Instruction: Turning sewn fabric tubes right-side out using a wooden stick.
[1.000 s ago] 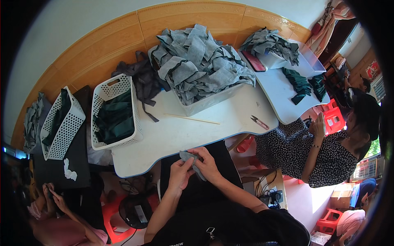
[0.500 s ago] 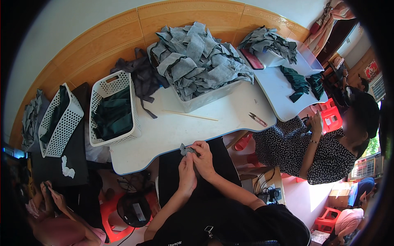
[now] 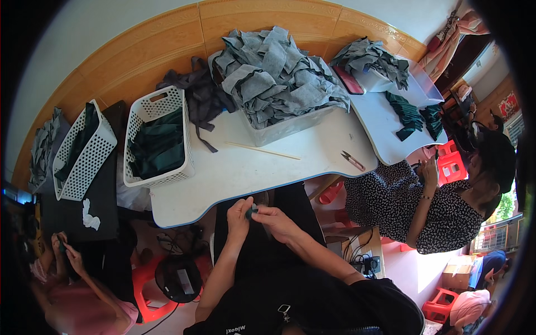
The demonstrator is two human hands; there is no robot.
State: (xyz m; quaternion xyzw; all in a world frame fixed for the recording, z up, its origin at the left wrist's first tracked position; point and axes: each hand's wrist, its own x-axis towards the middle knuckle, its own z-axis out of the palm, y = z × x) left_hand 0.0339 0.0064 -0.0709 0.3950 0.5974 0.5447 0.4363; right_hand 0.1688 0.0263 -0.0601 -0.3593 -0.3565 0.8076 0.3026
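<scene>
1. Tiled orange-brown wall (image 3: 139,53) at far side; white table (image 3: 223,178) with blue rim before it.
2. On table: grey tub (image 3: 290,130) heaped with grey strips (image 3: 279,78), far middle; white basket (image 3: 162,180) of dark green cloth to its left; thin stick (image 3: 262,150) nearer; snips (image 3: 353,161) at right.
3. Just changed: green now showing on cloth piece (image 3: 250,214), grey half a second ago. Probably turned or folded over in the fingers; looks like handling still underway.
4. Location: between both hands, just off near table edge.
5. Left hand (image 3: 239,218): fingers curled in, tips gathered on cloth, hardly any gap. Right hand (image 3: 274,219): thumb and fingertips pinched together on same piece, from the right.
6. Direction: can't tell; mostly covered by fingers, only a small bit visible. Long axis: can't tell either.
</scene>
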